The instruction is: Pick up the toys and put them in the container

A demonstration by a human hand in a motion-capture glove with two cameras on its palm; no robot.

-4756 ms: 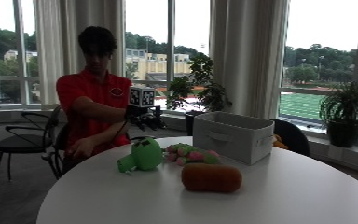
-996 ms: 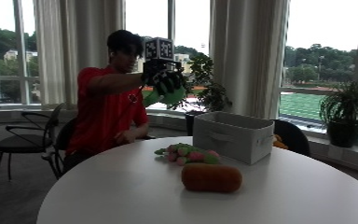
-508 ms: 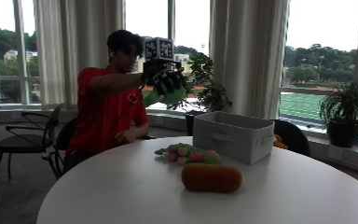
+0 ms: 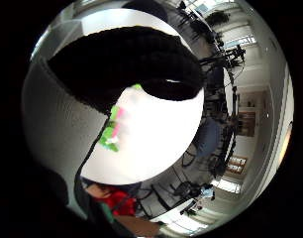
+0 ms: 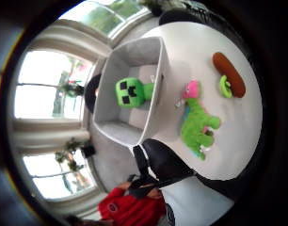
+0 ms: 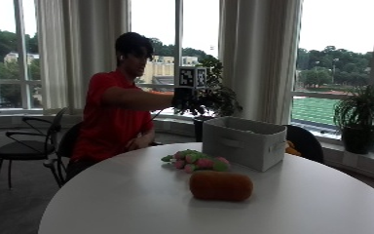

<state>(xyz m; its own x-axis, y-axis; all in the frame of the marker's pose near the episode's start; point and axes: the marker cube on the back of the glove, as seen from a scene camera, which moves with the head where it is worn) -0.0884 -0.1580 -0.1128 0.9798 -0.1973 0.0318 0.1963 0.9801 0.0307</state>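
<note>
1 green block-faced toy (image 5: 131, 92) is lying inside the grey container (image 6: 247, 142), so 1 is done. The gloved right hand (image 6: 182, 100) is hanging above the container's near edge, holding nothing; whether its fingers are apart, I cannot tell. 2 toys are waiting on the table (image 6: 128, 200) beside the container: a green-pink dinosaur (image 6: 196, 161) and a brown sausage toy (image 6: 220, 185). Only the thumb-side palm view is showing the container's inside; the outside view is hiding it.
</note>
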